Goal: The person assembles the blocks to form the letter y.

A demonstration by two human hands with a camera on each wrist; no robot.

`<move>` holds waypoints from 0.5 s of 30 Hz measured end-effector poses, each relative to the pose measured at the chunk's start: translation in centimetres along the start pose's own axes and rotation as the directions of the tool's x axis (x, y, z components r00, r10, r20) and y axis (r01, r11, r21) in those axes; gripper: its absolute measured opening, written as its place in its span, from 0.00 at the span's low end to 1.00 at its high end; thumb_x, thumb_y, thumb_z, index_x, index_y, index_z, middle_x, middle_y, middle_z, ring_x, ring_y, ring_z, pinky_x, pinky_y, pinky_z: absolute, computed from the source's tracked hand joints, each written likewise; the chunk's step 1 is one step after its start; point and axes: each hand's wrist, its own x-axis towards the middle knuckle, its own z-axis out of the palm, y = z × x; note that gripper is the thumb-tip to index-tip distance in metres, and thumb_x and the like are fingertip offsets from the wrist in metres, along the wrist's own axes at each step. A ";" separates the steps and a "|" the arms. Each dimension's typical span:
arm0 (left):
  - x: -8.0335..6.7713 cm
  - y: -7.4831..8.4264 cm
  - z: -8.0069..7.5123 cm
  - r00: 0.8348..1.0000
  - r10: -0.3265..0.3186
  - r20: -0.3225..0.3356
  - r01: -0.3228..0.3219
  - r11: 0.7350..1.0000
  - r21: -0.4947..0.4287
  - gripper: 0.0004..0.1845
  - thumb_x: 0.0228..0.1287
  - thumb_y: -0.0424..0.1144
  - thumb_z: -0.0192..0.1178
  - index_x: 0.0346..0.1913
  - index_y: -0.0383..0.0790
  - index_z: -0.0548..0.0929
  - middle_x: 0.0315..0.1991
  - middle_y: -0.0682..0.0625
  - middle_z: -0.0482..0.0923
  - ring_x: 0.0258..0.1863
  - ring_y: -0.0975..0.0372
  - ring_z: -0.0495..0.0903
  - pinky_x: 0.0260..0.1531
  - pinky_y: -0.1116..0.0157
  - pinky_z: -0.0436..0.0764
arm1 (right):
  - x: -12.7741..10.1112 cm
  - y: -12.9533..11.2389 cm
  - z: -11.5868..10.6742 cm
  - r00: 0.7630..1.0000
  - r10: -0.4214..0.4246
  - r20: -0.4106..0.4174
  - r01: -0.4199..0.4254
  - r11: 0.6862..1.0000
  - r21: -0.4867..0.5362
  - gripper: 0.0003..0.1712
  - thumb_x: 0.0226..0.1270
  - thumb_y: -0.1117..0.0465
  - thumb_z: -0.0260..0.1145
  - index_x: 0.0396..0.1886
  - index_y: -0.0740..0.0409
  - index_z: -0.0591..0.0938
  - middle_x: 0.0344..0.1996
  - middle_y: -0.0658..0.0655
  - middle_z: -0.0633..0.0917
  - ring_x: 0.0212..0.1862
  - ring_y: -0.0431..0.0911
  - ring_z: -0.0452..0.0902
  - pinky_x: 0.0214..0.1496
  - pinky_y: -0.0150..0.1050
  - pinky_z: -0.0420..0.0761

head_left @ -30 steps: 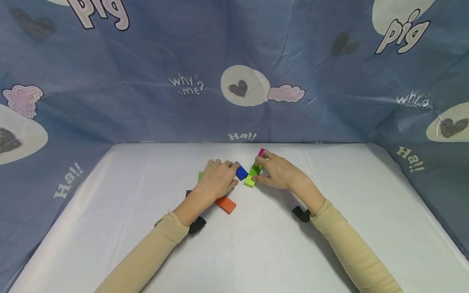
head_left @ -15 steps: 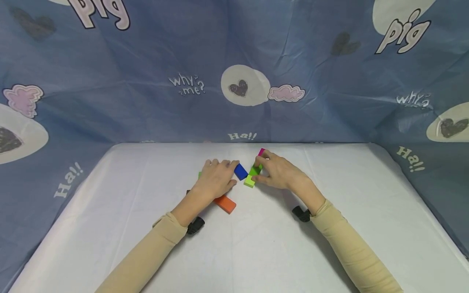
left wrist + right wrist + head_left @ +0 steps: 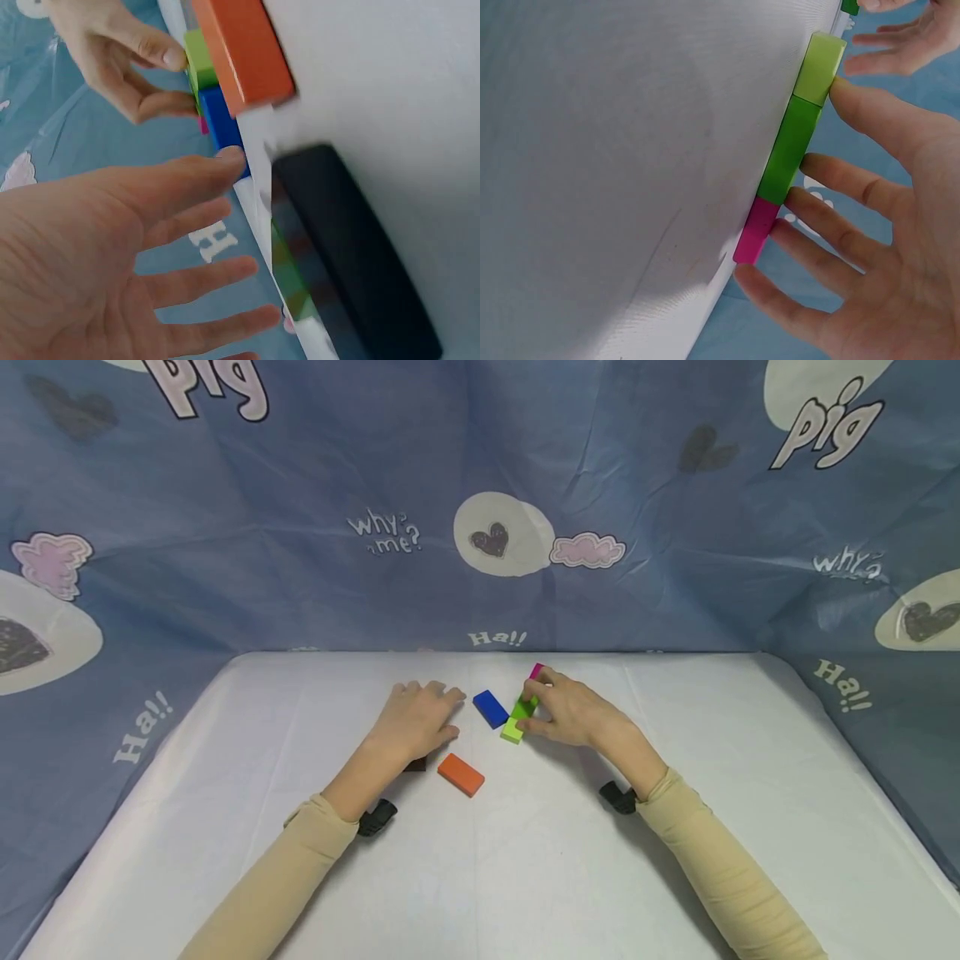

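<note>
Over on the counter (image 3: 525,860), the right hand (image 3: 573,710) spreads its fingertips against a row of lime block (image 3: 512,732), green block (image 3: 521,709) and pink block (image 3: 537,670). The left hand's (image 3: 412,718) fingers stand apart, just beside the blue block (image 3: 491,709).

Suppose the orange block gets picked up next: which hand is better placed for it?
Probably the left hand: it is open, holds nothing and is nearer the orange block. The right hand has its fingers along the block row.
</note>
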 end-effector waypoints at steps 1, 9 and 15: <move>-0.1 -0.2 0.0 1.000 0.001 0.001 -0.001 1.000 -0.003 0.31 0.72 0.50 0.72 0.73 0.46 0.80 0.68 0.40 0.83 0.61 0.39 0.85 0.63 0.39 0.81 | 0.0 0.0 0.0 1.000 0.000 0.001 0.000 1.000 0.000 0.24 0.74 0.44 0.73 0.59 0.54 0.84 0.57 0.59 0.81 0.49 0.51 0.83 0.57 0.51 0.86; -0.8 -1.9 -0.2 1.000 -0.006 0.016 0.006 1.000 -0.011 0.31 0.73 0.50 0.70 0.74 0.44 0.78 0.68 0.39 0.83 0.61 0.38 0.85 0.62 0.38 0.82 | 0.0 0.0 0.1 1.000 0.000 0.001 0.000 1.000 -0.003 0.24 0.74 0.44 0.73 0.59 0.54 0.84 0.57 0.59 0.81 0.50 0.51 0.83 0.58 0.52 0.86; -1.2 -2.9 -0.3 0.998 -0.015 0.053 0.018 0.999 -0.042 0.33 0.73 0.51 0.70 0.76 0.44 0.76 0.66 0.39 0.84 0.60 0.39 0.85 0.62 0.37 0.81 | 0.1 0.1 0.1 1.000 0.009 0.008 -0.009 1.000 -0.010 0.25 0.74 0.44 0.72 0.60 0.53 0.83 0.57 0.59 0.81 0.51 0.52 0.83 0.60 0.53 0.86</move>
